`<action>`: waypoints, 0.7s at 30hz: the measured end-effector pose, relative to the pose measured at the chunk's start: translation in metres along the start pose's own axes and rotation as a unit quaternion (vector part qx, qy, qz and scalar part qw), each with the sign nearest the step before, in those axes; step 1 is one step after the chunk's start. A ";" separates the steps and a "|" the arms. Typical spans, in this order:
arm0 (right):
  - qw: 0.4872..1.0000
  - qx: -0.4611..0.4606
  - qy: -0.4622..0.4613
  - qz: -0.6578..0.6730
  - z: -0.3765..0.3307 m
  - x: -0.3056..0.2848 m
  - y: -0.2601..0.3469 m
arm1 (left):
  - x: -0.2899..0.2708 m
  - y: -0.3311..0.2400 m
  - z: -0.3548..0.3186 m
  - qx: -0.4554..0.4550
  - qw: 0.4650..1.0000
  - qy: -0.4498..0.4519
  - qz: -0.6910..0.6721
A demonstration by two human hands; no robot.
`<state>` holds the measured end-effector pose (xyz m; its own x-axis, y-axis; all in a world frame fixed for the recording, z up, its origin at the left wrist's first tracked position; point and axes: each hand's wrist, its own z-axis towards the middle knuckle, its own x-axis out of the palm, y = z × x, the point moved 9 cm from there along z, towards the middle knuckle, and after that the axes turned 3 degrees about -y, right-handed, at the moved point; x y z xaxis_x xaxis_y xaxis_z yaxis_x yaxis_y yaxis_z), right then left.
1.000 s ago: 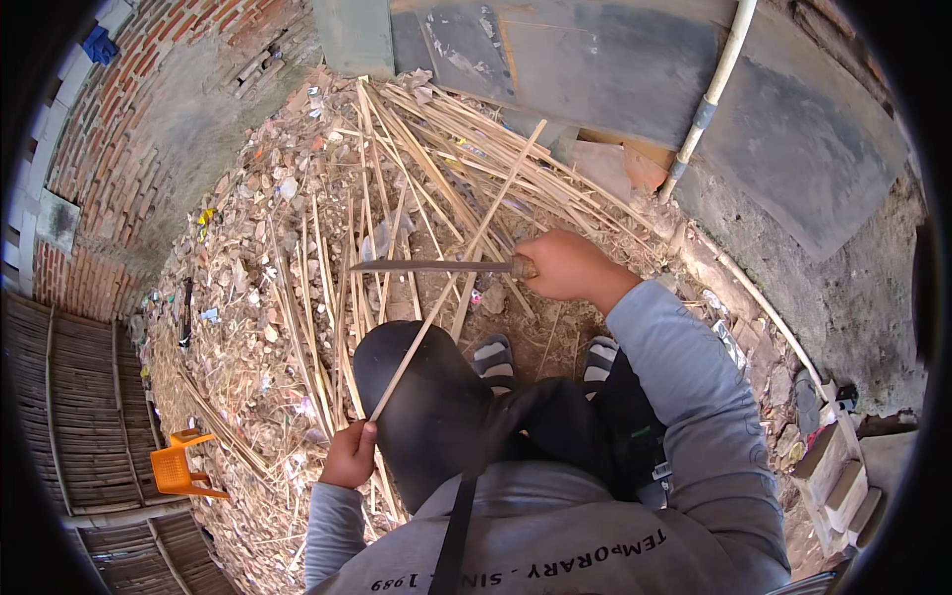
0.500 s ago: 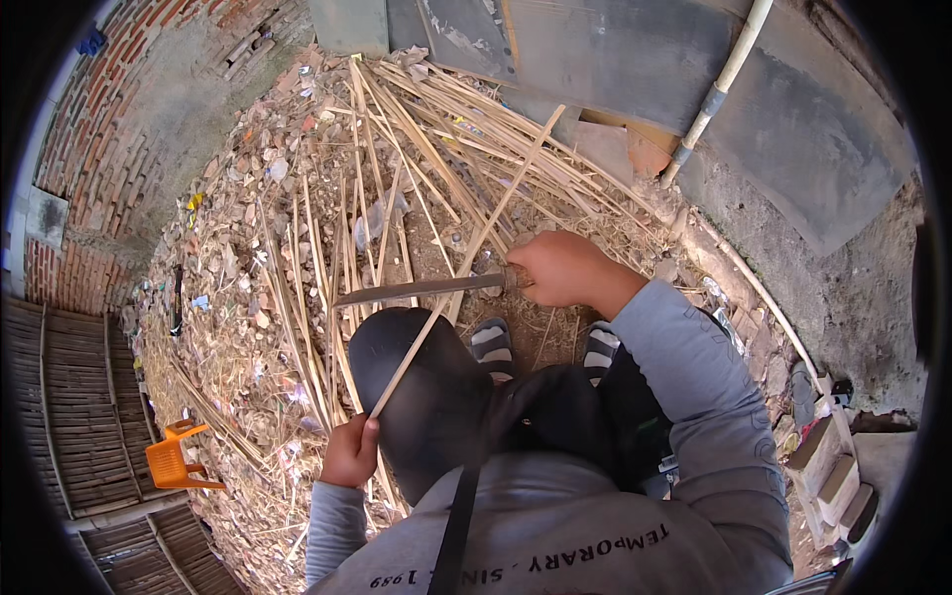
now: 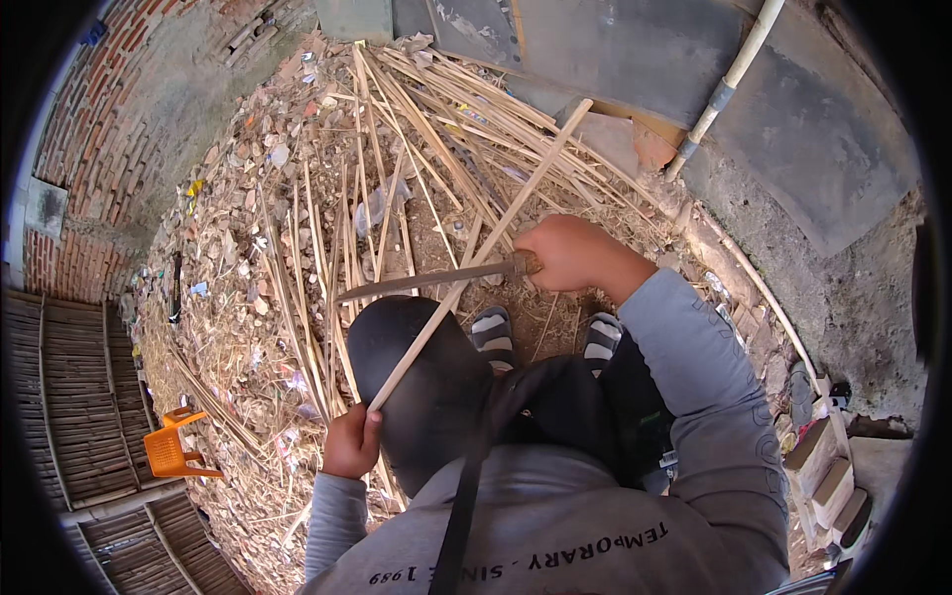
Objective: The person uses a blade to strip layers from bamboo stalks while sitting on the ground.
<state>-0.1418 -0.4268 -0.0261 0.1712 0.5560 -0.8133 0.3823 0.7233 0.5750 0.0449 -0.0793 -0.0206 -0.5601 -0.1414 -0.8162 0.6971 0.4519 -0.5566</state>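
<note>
In my left hand (image 3: 352,442), closed with the thumb on top, is the near end of a long pale bamboo strip (image 3: 535,178). The strip slants up to the far right, over a dark rounded covering (image 3: 412,347) in front of my body. My right hand (image 3: 575,256) is wrapped round the handle of a machete (image 3: 426,283). Its long, dark blade points left and lies across the strip at about mid-length; whether the edge bites into it, I cannot tell. Part of the handle is hidden by my fingers.
Many split bamboo strips (image 3: 466,104) lie fanned out ahead, with more strips (image 3: 297,268) on the rubble-strewn ground to the left. An orange plastic chair (image 3: 174,446) stands far left. A brick wall (image 3: 109,129) and a pale pipe (image 3: 729,84) bound the space. My sandalled feet (image 3: 493,332) are below.
The strip's far end has shifted right and its broader face shows more. My right hand has moved slightly up and right, tilting the machete so its handle end is higher. The left hand has barely moved.
</note>
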 end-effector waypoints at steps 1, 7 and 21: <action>1.000 0.011 0.009 0.021 0.001 0.001 -0.012 | 0.000 0.000 -0.002 0.009 1.000 -0.004 0.004; 0.988 0.100 -0.107 0.044 -0.011 -0.019 -0.054 | -0.008 -0.017 0.003 -0.005 1.000 0.013 -0.002; 0.985 0.067 -0.140 0.074 -0.013 -0.033 -0.035 | -0.003 -0.015 -0.001 -0.002 0.998 0.012 -0.062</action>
<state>-0.1727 -0.4652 -0.0177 0.4706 0.5028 -0.7251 0.4478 0.5720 0.6873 0.0353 -0.0850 -0.0095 -0.6523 -0.1755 -0.7373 0.6200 0.4361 -0.6523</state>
